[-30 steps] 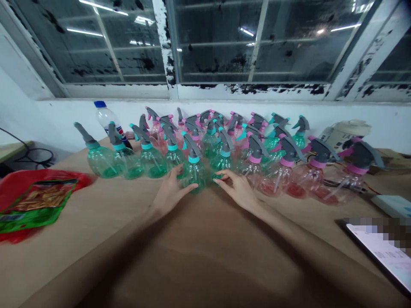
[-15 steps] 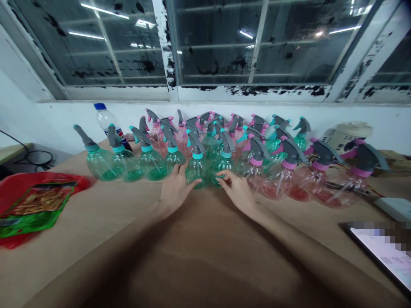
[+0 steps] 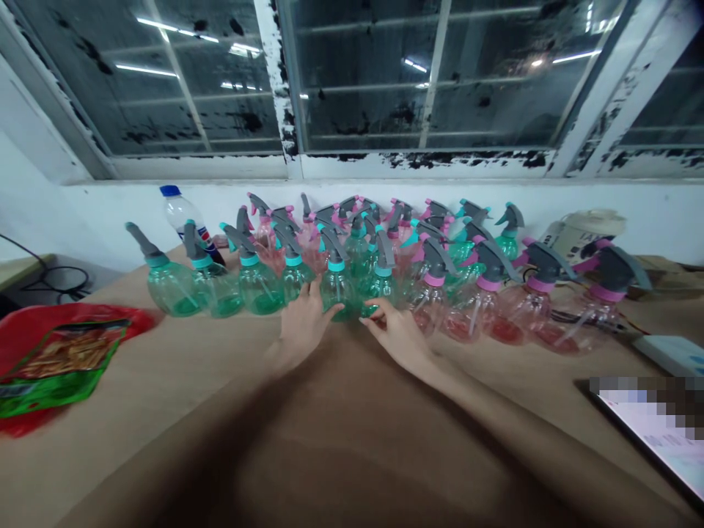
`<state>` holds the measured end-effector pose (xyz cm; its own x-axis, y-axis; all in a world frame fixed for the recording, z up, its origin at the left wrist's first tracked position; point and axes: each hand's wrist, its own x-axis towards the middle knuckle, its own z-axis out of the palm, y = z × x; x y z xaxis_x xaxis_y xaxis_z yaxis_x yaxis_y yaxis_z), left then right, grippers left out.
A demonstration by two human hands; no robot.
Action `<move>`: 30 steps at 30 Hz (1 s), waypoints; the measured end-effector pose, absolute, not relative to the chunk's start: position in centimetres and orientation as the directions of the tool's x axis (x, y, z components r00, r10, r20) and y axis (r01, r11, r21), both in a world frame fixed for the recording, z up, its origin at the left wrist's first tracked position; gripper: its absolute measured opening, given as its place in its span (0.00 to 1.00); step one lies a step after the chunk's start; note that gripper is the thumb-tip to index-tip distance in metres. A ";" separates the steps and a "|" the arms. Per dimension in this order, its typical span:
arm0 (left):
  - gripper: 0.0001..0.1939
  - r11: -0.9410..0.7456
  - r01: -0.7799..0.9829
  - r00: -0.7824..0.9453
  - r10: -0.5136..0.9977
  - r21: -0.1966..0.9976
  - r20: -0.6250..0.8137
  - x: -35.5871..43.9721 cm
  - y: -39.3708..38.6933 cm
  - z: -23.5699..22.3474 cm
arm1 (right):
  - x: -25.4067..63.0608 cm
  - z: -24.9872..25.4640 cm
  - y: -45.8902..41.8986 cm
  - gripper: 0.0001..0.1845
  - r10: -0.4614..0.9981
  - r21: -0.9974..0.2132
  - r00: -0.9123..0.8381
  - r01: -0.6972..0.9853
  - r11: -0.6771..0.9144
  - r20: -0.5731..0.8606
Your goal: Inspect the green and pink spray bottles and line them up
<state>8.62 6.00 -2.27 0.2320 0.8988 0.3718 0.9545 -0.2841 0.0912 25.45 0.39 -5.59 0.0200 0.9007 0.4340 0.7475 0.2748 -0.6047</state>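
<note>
Two rows or more of spray bottles stand upright on a wooden table. My left hand [image 3: 305, 321] is open, its fingers stretched forward and its thumb pointing at the base of a green spray bottle [image 3: 336, 287]. Just right of that, my right hand [image 3: 400, 331] is also open, fingers bent and thumb apart from the index finger, at the front of another green spray bottle [image 3: 381, 284]. Whether the fingertips touch the bottles is hard to tell. A pink spray bottle [image 3: 432, 304] stands behind the right hand. Neither hand holds anything.
A cola bottle [image 3: 184, 216] stands behind the left end of the row. A red snack bag [image 3: 71, 352] lies at left. A tablet-like screen [image 3: 654, 433] and a white box [image 3: 674, 354] are at right. A white container [image 3: 586, 231] sits by the wall.
My right hand has drawn slightly left and down, towards me. The left hand stays about in place beside the bottles. The whole view has shifted a little.
</note>
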 end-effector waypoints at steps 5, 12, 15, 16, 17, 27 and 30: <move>0.34 -0.291 0.951 0.230 0.892 0.104 0.390 8.4 5.7 -2.4 | 25.7 -4.0 -1.6 0.14 0.905 -0.626 0.012 0.726 0.285 0.426; 0.30 -0.456 0.869 0.322 0.816 0.191 0.480 8.0 2.6 -2.1 | 27.5 -1.0 -2.8 0.16 0.904 -0.623 0.159 0.770 0.138 0.397; 0.23 -0.583 0.775 0.442 0.777 0.246 0.449 7.9 0.6 -2.1 | 27.5 -0.4 -1.6 0.30 0.918 -0.613 0.219 0.790 0.032 0.330; 0.21 -0.626 0.735 0.491 0.757 0.261 0.432 7.9 -0.1 -2.2 | 27.3 -0.2 -1.0 0.33 0.925 -0.607 0.227 0.794 0.004 0.304; 0.19 -0.664 0.695 0.540 0.735 0.275 0.410 7.9 -0.7 -2.3 | 27.1 -0.1 -0.5 0.35 0.932 -0.600 0.232 0.800 -0.020 0.278; 0.09 -0.657 0.512 0.621 0.728 0.553 0.289 7.0 -2.1 -2.7 | 26.1 0.2 0.4 0.37 0.940 -0.463 0.257 0.877 -0.130 0.223; 0.16 -0.604 0.526 0.508 0.788 0.599 0.349 7.2 -1.3 -2.8 | 26.6 0.0 -1.7 0.40 0.954 -0.443 0.207 0.892 -0.093 0.216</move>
<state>7.20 -1.28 -2.85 0.5078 0.7875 0.3492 0.5256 -0.6044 0.5987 26.56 -1.75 0.01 0.2070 0.9543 0.2157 0.8919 -0.0934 -0.4425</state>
